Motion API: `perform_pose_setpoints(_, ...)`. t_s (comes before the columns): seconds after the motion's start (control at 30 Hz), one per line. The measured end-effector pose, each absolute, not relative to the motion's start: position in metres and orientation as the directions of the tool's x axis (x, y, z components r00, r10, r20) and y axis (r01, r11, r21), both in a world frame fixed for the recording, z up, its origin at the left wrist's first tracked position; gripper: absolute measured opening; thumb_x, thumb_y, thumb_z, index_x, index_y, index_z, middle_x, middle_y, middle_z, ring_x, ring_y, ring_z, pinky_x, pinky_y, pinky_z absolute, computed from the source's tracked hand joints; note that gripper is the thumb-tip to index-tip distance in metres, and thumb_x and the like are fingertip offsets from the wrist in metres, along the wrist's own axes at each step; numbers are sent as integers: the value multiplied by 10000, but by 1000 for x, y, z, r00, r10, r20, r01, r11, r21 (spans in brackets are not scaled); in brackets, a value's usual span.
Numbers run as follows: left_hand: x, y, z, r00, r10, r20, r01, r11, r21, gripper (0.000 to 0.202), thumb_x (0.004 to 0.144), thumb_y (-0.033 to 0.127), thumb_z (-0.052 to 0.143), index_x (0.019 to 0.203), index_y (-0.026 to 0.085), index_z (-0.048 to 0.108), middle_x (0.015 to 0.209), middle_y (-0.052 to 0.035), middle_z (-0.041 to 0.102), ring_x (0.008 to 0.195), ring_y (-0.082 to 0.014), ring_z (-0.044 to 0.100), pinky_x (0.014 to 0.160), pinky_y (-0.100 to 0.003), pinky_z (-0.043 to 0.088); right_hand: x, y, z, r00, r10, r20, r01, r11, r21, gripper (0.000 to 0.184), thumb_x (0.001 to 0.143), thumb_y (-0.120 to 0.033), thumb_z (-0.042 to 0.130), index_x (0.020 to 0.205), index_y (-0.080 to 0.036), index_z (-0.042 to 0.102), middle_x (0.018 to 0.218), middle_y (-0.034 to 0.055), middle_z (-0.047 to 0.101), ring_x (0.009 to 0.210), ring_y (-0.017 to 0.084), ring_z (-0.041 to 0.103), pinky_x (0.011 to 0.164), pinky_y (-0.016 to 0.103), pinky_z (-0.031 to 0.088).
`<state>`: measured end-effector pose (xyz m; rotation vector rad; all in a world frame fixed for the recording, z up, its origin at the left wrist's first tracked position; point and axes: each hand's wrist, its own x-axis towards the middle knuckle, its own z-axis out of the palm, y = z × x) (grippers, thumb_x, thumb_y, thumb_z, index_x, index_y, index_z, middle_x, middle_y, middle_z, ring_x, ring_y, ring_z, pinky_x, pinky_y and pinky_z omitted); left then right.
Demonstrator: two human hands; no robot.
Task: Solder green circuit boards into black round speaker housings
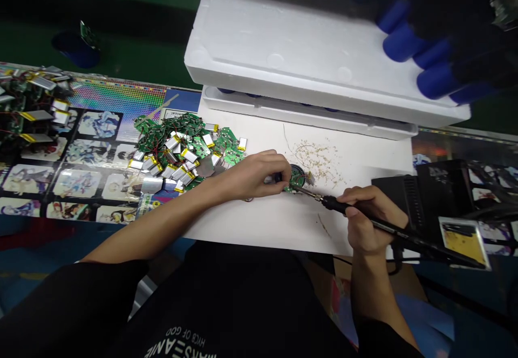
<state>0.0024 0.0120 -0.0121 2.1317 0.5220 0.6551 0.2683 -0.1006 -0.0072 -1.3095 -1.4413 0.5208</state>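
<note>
My left hand (259, 174) pinches a small green circuit board (297, 180) against the white work surface (283, 223), its fingers closed on the board's left edge. My right hand (370, 220) grips a black soldering iron (388, 228) like a pen. The iron's metal tip touches the board's right side. Both forearms reach in from the bottom of the view.
A pile of green boards with silver batteries (184, 150) lies left of my left hand. More lie at far left (34, 104). Stacked white foam trays (307, 56) holding blue cylinders (421, 50) stand behind. Solder scraps (319, 158) dot the sheet. A black soldering station (441, 196) sits right.
</note>
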Motion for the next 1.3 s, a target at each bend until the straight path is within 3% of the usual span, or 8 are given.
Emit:
perform_pose_setpoints(0.5, 3, 12, -15, 768, 564, 304, 117, -591, 798, 100, 974, 121, 620, 952, 199, 679, 1019, -44, 764, 977, -174, 689, 907, -309, 534, 269, -96, 0, 92, 922, 376, 313, 332, -890, 115, 882, -342, 768, 851, -233, 789, 653, -3, 636, 564, 161, 573, 506, 302, 411)
perform_pose_setpoints(0.73, 3, 12, -14, 769, 566, 297, 119, -583, 803, 109, 971, 121, 604, 950, 199, 677, 1000, -44, 760, 963, -173, 677, 905, -317, 533, 267, -90, 3, 281, 736, 616, 267, 557, -787, 84, 817, -299, 777, 803, -217, 772, 590, -16, 625, 464, 146, 531, 446, 300, 403)
perform_pose_setpoints(0.87, 2, 12, -14, 771, 565, 296, 121, -585, 802, 108, 974, 124, 604, 952, 198, 680, 1009, -47, 763, 961, -172, 671, 902, -318, 531, 266, -89, 5, 441, 626, 643, 363, 531, -766, 154, 807, -321, 814, 796, -175, 766, 613, -14, 657, 417, 125, 555, 354, 250, 380)
perform_pose_setpoints(1.0, 2, 11, -14, 765, 562, 313, 110, -594, 797, 102, 978, 123, 613, 952, 195, 680, 994, -42, 760, 945, -166, 668, 895, -311, 531, 252, -96, 5, 447, 729, 518, 283, 434, -855, 410, 1004, -576, 670, 1153, -204, 755, 785, 29, 801, 455, 195, 698, 317, 264, 424)
perform_pose_setpoints(1.1, 2, 11, -14, 765, 563, 312, 115, -596, 795, 95, 988, 129, 617, 957, 193, 681, 1004, -43, 761, 956, -167, 675, 896, -309, 533, 241, -103, -1, 351, 831, 432, 204, 382, -901, 604, 1014, -748, 532, 1310, -244, 686, 1023, 100, 855, 512, 215, 747, 338, 277, 432)
perform_pose_setpoints(1.2, 3, 11, -14, 766, 563, 309, 118, -596, 794, 88, 991, 135, 623, 963, 194, 683, 1020, -46, 763, 969, -171, 682, 902, -314, 536, 234, -105, -11, 274, 856, 438, 289, 361, -887, 404, 1066, -583, 575, 1218, -232, 706, 1142, 131, 838, 626, 205, 776, 440, 305, 515)
perform_pose_setpoints(1.27, 3, 12, -14, 767, 561, 311, 115, -596, 794, 86, 990, 137, 626, 959, 193, 683, 1014, -47, 763, 973, -175, 684, 901, -316, 537, 231, -104, -16, 199, 864, 463, 428, 348, -834, 252, 1012, -402, 721, 1209, -248, 694, 1225, 125, 809, 857, 235, 809, 617, 360, 624)
perform_pose_setpoints(1.3, 3, 12, -15, 769, 561, 307, 116, -594, 796, 86, 991, 139, 627, 957, 195, 684, 1011, -46, 762, 972, -176, 685, 898, -317, 538, 230, -103, -18, 145, 870, 471, 500, 346, -794, 299, 961, -333, 786, 1231, -258, 681, 1258, 121, 791, 981, 255, 801, 726, 397, 656)
